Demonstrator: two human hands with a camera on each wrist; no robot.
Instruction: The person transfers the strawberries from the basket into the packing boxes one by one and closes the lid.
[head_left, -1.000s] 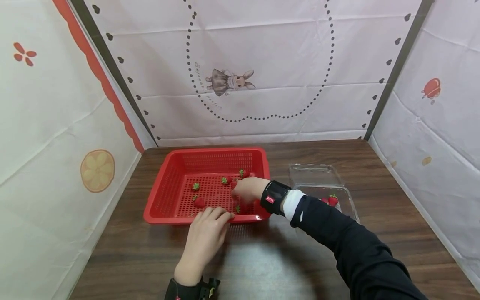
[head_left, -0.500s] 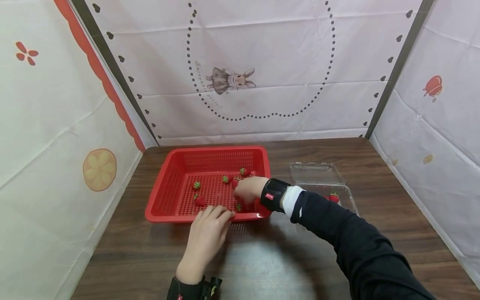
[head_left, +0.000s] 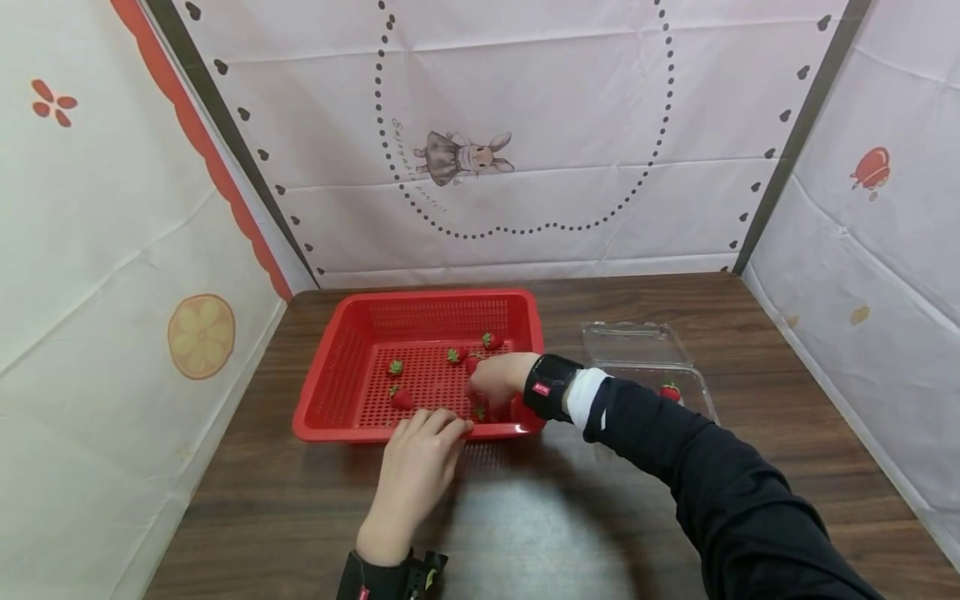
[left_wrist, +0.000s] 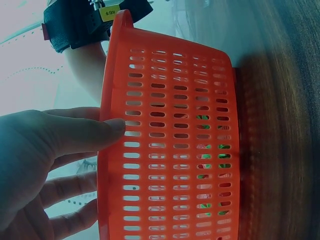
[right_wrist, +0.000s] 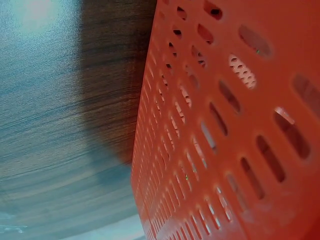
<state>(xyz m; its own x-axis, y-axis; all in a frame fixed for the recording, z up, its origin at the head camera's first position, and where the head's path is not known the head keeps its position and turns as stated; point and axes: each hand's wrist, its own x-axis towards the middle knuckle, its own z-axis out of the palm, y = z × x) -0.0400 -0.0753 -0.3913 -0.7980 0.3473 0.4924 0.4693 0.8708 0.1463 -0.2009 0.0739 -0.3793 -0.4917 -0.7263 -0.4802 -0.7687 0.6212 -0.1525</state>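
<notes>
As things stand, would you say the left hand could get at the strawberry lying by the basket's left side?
Probably yes. The left hand rests on the red basket's near rim with straight fingers, the basket is open on top, and nothing lies between it and that strawberry; the right hand works farther right.

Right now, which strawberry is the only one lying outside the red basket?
The strawberry in the clear plastic clamshell, right of the red basket. All the other strawberries lie on the basket's perforated floor.
</notes>
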